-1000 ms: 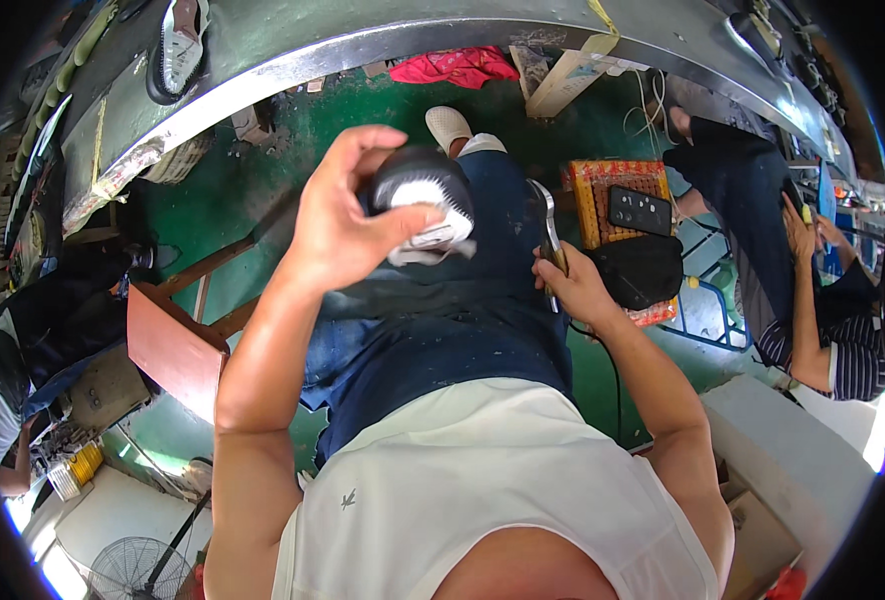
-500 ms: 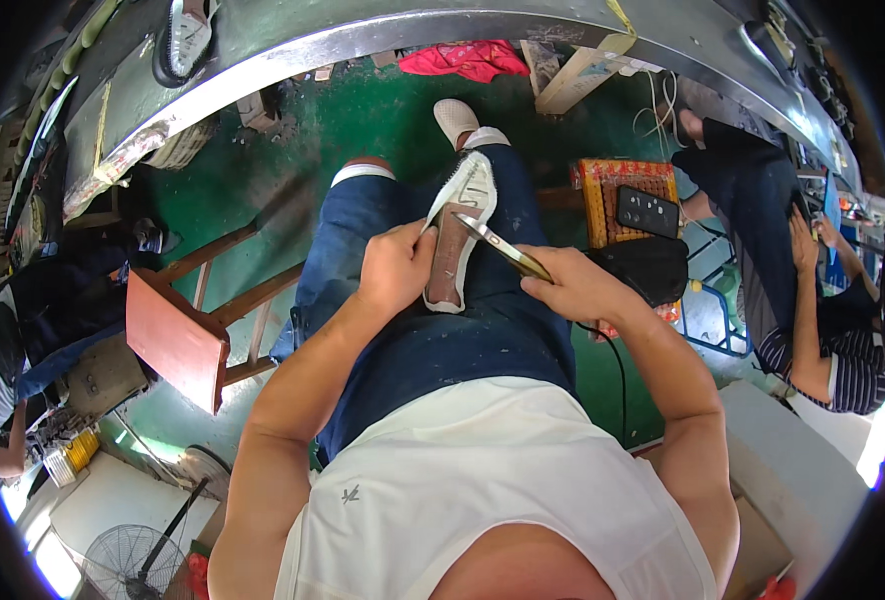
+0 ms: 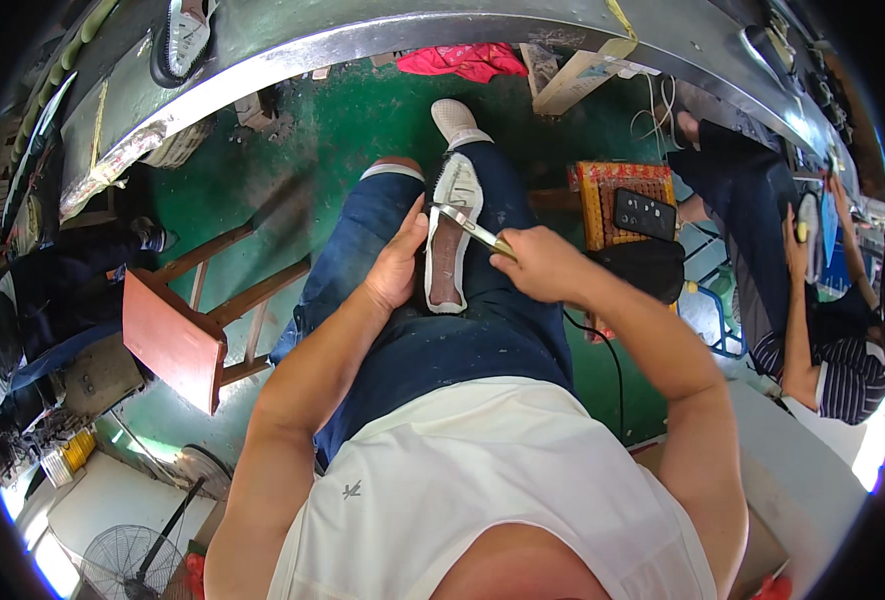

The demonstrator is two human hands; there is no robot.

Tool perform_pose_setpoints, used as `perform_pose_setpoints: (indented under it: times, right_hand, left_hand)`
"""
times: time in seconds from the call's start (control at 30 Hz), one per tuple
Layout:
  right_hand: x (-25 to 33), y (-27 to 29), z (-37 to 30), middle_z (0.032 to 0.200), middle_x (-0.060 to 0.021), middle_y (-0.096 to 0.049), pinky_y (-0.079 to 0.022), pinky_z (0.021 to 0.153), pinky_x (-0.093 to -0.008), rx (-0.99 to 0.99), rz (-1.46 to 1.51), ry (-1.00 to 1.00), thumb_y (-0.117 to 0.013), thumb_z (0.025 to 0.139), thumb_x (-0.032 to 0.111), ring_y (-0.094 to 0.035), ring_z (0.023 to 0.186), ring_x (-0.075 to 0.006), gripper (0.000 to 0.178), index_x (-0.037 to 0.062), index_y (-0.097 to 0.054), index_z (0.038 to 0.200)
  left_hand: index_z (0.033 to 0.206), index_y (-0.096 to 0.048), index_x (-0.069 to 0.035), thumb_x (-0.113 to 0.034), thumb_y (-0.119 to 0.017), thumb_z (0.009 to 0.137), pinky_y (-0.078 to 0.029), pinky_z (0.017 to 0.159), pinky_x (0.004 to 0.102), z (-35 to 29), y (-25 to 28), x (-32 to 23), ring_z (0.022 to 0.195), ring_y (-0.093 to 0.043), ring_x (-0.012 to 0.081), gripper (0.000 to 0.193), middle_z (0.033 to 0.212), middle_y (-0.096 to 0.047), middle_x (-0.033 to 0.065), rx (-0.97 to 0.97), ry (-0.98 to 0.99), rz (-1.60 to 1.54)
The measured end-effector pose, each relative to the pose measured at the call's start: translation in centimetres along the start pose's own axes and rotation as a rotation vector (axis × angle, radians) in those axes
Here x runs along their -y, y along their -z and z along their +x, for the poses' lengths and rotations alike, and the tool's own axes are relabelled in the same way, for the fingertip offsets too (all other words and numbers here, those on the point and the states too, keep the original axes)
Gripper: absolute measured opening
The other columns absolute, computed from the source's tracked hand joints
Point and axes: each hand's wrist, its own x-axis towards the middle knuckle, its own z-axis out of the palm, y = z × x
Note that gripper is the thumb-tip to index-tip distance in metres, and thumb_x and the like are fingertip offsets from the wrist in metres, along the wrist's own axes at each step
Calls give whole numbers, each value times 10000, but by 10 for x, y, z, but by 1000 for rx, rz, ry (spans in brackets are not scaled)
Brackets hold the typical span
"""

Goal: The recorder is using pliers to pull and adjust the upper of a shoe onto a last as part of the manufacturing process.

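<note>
A shoe [image 3: 448, 260] lies sole side up on my thighs, its toe pointing away from me. Its bottom shows a brown insole board bordered by white upper edges, with a whitish toe area. My left hand [image 3: 399, 262] grips the shoe's left side, thumb stretched along the edge; its other fingers are mostly hidden. In my right hand [image 3: 543, 264] is a pair of pincers [image 3: 481, 232] with a silver head and brass-coloured handle. The fist is closed round the handle, and the jaws reach across the insole to the left edge, below the toe.
A metal workbench [image 3: 343, 45] curves across the far side, carrying another shoe [image 3: 185, 42]. A wooden stool [image 3: 178, 335] stands left. At right, a phone [image 3: 646, 213] and black pouch [image 3: 643, 270] rest on a beaded seat [image 3: 593, 190]. A co-worker [image 3: 813, 340] sits beyond; a fan [image 3: 133, 560] stands lower left.
The pincers have shifted from the insole's right side to the shoe's left edge, turning flatter. My left thumb has straightened upward. My left knee has moved nearer the shoe.
</note>
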Motion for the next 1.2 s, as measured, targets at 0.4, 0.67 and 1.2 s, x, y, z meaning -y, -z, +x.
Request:
perform_pose_setpoints:
  times: [0.4,0.67,1.2]
  right_hand:
    - [-18,-18,1,837,-170,-664,-498,654,-393,-63,339,-68,-615,975,232,-667,777,-293,251,-15,-616,1019]
    - [-47,-11,-11,877,-54,-643,-515,481,-247,400,1348,-266,-580,1026,280,-661,742,-122,314,-13,-608,1137]
    - [-16,7,19,686,-111,-628,-509,630,-382,12,401,-142,-450,1065,393,-636,605,-243,478,-30,-594,894]
  left_hand:
    - [1585,-300,-74,-252,-533,1041,-409,1106,366,15,-11,17,1367,-475,340,618,1446,-502,244,-252,-478,976]
    - [1493,-447,-187,-202,-494,1000,-528,964,489,15,-18,-7,1149,-592,502,496,1347,-527,343,-145,-550,1447]
    - [1514,-228,113,-390,-582,988,-458,1050,468,5,-20,15,1260,-527,506,809,1459,-424,369,-305,-343,1401]
